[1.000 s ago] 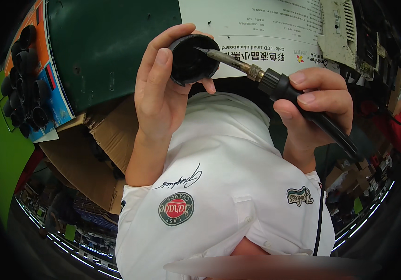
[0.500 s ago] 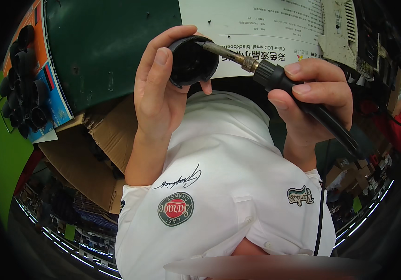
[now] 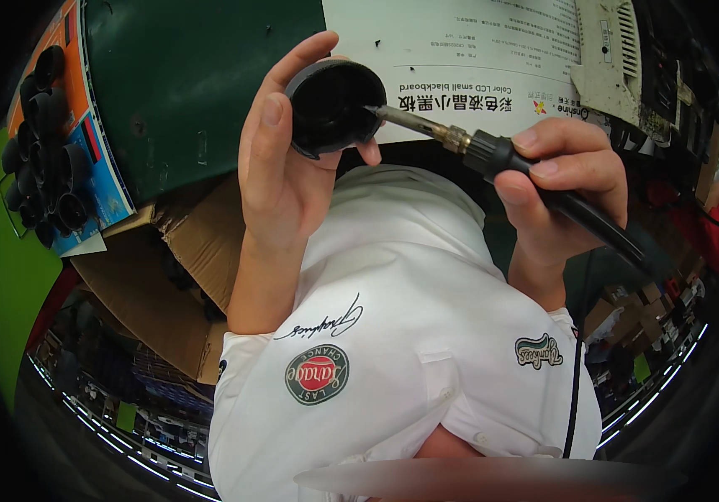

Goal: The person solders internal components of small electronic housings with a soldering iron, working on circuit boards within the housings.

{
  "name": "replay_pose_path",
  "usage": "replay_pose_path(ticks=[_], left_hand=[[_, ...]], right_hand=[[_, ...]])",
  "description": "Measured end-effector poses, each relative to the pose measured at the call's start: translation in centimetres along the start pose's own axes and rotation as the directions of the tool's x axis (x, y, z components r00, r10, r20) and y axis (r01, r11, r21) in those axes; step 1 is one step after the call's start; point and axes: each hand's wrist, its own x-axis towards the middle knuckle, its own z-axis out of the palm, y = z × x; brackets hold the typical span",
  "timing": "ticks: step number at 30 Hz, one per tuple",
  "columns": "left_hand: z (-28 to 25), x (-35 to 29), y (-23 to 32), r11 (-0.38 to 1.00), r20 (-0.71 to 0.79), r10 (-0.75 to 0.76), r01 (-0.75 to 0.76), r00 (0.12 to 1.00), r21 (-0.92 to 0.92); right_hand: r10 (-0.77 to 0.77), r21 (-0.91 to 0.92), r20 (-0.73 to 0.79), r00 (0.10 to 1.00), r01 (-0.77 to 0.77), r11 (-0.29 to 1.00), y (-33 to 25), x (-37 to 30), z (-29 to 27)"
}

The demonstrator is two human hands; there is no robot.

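A round, hollow black plastic cup (image 3: 336,94), with notches in its lower rim, rests in my left hand (image 3: 282,171). Thumb and fingers hold it from the side and from beneath, its open mouth facing up toward me. My right hand (image 3: 573,184) grips a soldering iron (image 3: 488,154) by its black handle, pinched between thumb and fingers. The iron's metal tip reaches over the cup's right rim to the inner wall; whether it touches there I cannot tell. A dark cable hangs down below the right hand.
Several similar black cups (image 3: 46,151) sit on an orange and blue printed sheet at the far left. Ahead lie a green work surface (image 3: 184,84) and a white printed sheet (image 3: 468,42) with dark crumbs. A beige vented device (image 3: 615,58) stands at right, an open cardboard box (image 3: 146,284) below left.
The iron's tip has moved from the cup's upper inner edge down to its right side. The cup has shifted slightly left and turned, and my left index finger has lifted off its rim.
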Motion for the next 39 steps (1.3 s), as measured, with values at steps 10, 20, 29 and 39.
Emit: replay_pose_path(ticks=[10,20,29,39], left_hand=[[-2.6,0.2,-1.5,0.931,0.284,0.104,0.008,0.953,-0.365],[-0.4,-0.3,-0.7,0.997,0.099,0.031,-0.025,0.995,-0.067],[-0.5,-0.5,-1.3,0.999,0.108,0.022,-0.019,0.994,-0.028],[-0.8,-0.3,-1.4,0.998,0.147,0.018,-0.008,0.989,-0.069]], right_hand=[[0.301,0.366,-0.23,0.926,-0.204,0.908,-0.7,-1.4,-1.2],[0.078,0.088,-0.226,0.971,-0.06,0.994,-0.4,-1.2,-1.4],[0.037,0.027,-0.146,0.989,-0.033,0.999,-0.5,-0.5,-0.8],[0.034,-0.08,-0.142,0.989,-0.046,0.996,-0.2,0.1,-0.2]])
